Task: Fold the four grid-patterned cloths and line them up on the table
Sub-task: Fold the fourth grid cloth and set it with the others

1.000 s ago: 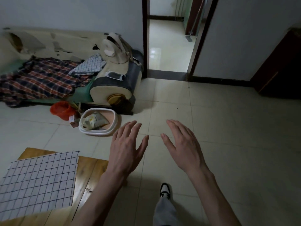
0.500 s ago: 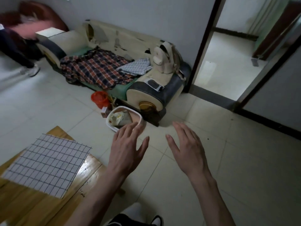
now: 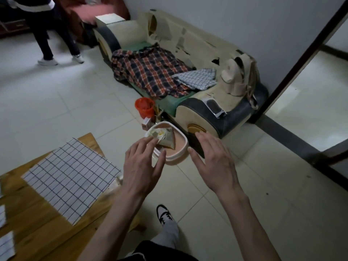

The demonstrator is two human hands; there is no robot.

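Both hands are held out over the tiled floor [image 3: 244, 213], palms down, nothing gripped. Left hand [image 3: 140, 170] is spread wide w/ fingers straight; right hand [image 3: 216, 162] likewise, fingers extended & slightly apart.

A folded grid cloth [image 3: 69, 179] is seen just left of the left hand, lying flat on the wooden bench [image 3: 37, 232], apart from the fingers. It is a pale square w/ thin dark lines, smooth, edges crisp. Bits of other pale cloths [image 3: 6, 243] are cut off at the frame's left edge, so their shape can't be told.

A crumpled grid cloth [image 3: 197, 80] is found well apart from both hands, beyond them on the sofa [image 3: 197, 51], resting partly on a red-and-navy plaid blanket [image 3: 150, 72], soft & rumpled. The sofa's cream covering is cracked & peeling; the armrest is rounded w/ a dark band.

Betw. hands & sofa a rounded-rectangular plastic basin [image 3: 178, 157], white rim & pinkish inside, is set on the floor w/ crinkled packets in it. An orange plastic bag [image 3: 144, 106] is placed beside it. A black-and-white sneaker [image 3: 164, 215] is visible below the hands. A second person's legs [image 3: 54, 38] are seen top left.
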